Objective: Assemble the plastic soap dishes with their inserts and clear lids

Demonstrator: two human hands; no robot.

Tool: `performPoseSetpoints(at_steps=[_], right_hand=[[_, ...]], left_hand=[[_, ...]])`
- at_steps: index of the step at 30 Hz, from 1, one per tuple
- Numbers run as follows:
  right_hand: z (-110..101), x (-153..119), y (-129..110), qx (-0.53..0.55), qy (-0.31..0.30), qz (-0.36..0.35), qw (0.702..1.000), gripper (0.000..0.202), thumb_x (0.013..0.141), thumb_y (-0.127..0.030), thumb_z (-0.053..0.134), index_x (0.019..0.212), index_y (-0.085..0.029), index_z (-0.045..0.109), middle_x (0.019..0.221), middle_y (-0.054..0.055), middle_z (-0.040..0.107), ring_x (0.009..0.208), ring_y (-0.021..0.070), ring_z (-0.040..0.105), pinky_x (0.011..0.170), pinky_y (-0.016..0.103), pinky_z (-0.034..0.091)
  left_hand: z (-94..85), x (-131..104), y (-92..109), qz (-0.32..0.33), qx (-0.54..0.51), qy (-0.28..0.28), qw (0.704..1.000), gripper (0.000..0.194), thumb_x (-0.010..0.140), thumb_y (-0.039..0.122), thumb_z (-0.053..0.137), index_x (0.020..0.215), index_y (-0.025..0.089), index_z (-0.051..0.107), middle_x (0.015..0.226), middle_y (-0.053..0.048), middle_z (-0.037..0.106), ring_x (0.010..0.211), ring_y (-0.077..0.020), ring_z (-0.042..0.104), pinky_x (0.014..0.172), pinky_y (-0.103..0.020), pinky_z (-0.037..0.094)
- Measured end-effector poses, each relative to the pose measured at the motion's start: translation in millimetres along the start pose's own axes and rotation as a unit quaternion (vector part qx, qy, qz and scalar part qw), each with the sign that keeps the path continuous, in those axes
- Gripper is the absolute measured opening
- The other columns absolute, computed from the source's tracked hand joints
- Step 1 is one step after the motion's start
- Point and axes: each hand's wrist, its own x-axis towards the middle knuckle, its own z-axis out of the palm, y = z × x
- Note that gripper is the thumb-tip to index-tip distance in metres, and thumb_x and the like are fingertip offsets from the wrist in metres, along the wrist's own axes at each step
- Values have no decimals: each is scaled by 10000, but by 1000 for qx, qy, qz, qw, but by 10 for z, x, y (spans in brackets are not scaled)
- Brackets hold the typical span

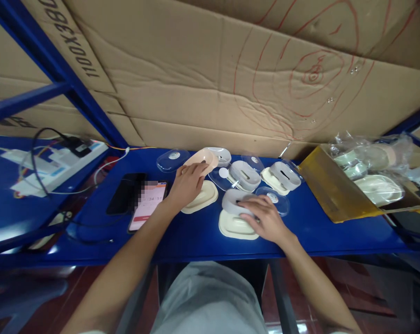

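My left hand (191, 183) is closed over the near side of a peach oval cup (211, 158), its fingers reaching inside the rim. Below that cup lies a cream oval base (206, 197) on the table. My right hand (267, 215) grips a whitish oval ring-like cup (231, 202), with fingers inside and the thumb outside. It is held tilted above or against another cream base (236, 229); whether they touch is hard to tell. Clear oval lids (173, 160) and more whitish cups (246, 175) lie close around both hands.
At the right stands an open cardboard box (321, 181) with plastic-wrapped parts. To the left lie a lit phone (150, 204), a dark phone (121, 192), and a power strip (67, 164) with cables. A cardboard sheet (182, 79) walls the back of the blue table (192, 239).
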Motion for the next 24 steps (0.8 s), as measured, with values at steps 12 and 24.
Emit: performPoseSetpoints(at_steps=[12, 24], right_hand=[[-428, 510, 1137, -205, 52, 150, 966, 464, 1076, -282, 410, 1453, -177, 659, 1481, 149, 692, 1381, 333, 588, 1189, 531, 331], [-96, 409, 627, -96, 21, -8, 995, 366, 1124, -283, 429, 1360, -255, 708, 1429, 93, 724, 1379, 275, 611, 1204, 498, 353]], left_hand=[[6, -2, -46, 8, -21, 3, 1000, 603, 891, 10, 439, 1427, 232, 606, 1466, -103, 688, 1395, -274, 607, 1250, -501, 330], [-172, -188, 136, 62, 3, 11, 998, 407, 1061, 196, 437, 1421, 246, 619, 1520, -111, 649, 1443, -302, 573, 1270, -542, 318]])
